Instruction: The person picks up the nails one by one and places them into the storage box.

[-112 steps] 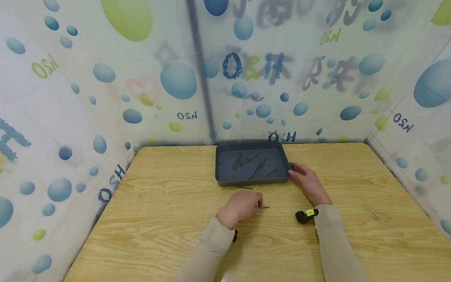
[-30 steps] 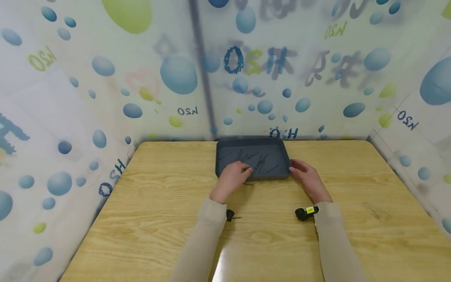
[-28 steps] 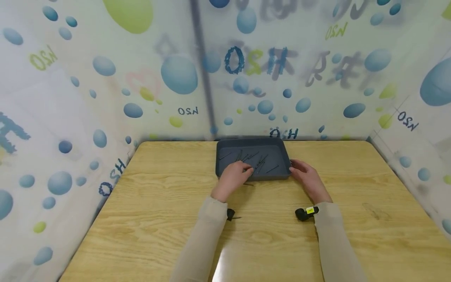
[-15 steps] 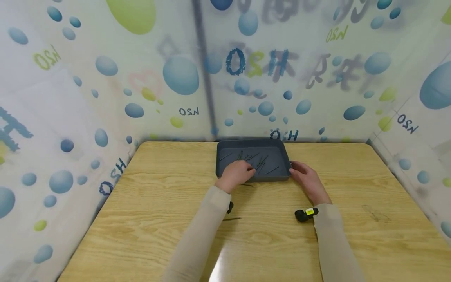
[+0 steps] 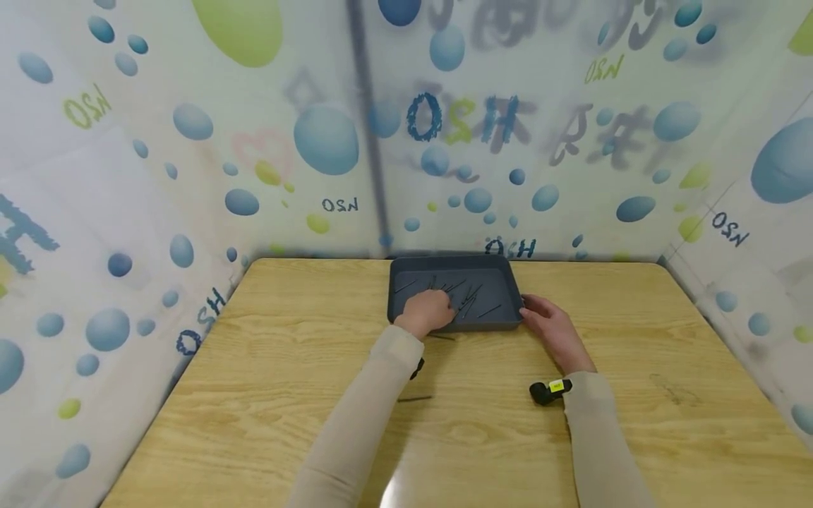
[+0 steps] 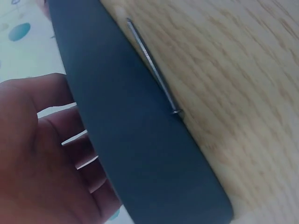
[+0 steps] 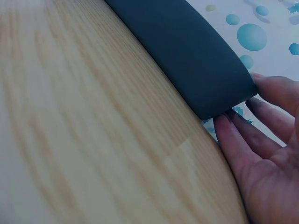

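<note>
Grey tray (image 5: pixel 406 321) at far-centre of worktop (image 5: pixel 254 395), nails (image 5: pixel 470 296) scattered inside. Left hand (image 5: pixel 430 312) over tray's near rim, fingers relaxed, gripping nothing. Right hand (image 5: pixel 551 330) open, fingertips against tray's right corner. Stray nail (image 6: pixel 150 60) on worktop beside tray's outer wall; another (image 5: pixel 414 398) nearer.

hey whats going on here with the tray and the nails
A person works at a wooden table with a shallow dark grey plastic tray holding several thin dark nails. The left hand reaches over the tray's near rim, above the nails. The right hand rests with straight fingers against the tray's right corner. Two more nails lie loose on the table: one just outside the tray's near wall, another nearer the person.
</note>
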A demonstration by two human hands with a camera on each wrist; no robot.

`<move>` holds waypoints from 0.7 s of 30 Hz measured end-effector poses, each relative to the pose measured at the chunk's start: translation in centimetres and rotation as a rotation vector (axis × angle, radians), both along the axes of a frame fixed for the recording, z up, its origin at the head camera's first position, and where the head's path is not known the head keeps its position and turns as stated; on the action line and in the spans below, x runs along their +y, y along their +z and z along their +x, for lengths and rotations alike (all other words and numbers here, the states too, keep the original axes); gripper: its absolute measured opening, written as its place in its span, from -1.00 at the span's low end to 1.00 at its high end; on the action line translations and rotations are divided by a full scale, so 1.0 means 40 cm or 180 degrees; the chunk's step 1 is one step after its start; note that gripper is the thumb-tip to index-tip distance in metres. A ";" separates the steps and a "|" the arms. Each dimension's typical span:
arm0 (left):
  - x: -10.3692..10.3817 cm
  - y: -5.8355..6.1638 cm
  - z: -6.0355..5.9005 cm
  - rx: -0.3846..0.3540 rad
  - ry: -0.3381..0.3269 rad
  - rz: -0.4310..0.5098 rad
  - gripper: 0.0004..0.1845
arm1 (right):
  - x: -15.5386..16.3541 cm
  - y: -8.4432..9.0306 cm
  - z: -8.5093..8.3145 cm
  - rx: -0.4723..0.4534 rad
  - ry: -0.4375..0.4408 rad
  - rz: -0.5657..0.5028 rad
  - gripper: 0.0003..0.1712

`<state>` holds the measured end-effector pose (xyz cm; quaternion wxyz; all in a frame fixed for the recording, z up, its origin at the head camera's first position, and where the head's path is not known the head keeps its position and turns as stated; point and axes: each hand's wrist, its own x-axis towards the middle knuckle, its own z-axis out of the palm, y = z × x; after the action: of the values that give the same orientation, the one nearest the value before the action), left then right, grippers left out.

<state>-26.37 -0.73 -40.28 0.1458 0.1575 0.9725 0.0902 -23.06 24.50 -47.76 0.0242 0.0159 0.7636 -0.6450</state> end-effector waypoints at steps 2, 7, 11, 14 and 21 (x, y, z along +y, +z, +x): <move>0.000 0.000 0.002 -0.0013 0.0042 -0.0019 -0.60 | -0.001 0.000 0.001 0.0000 0.0033 0.0001 -0.38; 0.000 0.000 0.004 0.0009 0.0019 -0.0018 -0.62 | -0.001 0.001 0.003 -0.0022 0.0013 0.0004 -0.38; 0.002 -0.006 0.004 -0.0002 -0.0016 0.0027 -0.63 | 0.000 -0.004 0.002 -0.0003 -0.0007 0.0013 -0.38; 0.002 -0.009 0.006 -0.0026 -0.0033 0.0048 -0.68 | 0.000 -0.007 0.001 -0.0012 0.0002 -0.0004 -0.39; 0.002 -0.012 0.008 0.0094 -0.0069 0.0009 -0.74 | 0.001 -0.006 -0.002 0.0003 -0.0004 -0.0054 -0.40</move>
<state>-26.05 -0.64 -40.77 0.1322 0.1696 0.9727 0.0877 -23.16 24.56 -48.01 0.0236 0.0159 0.7581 -0.6515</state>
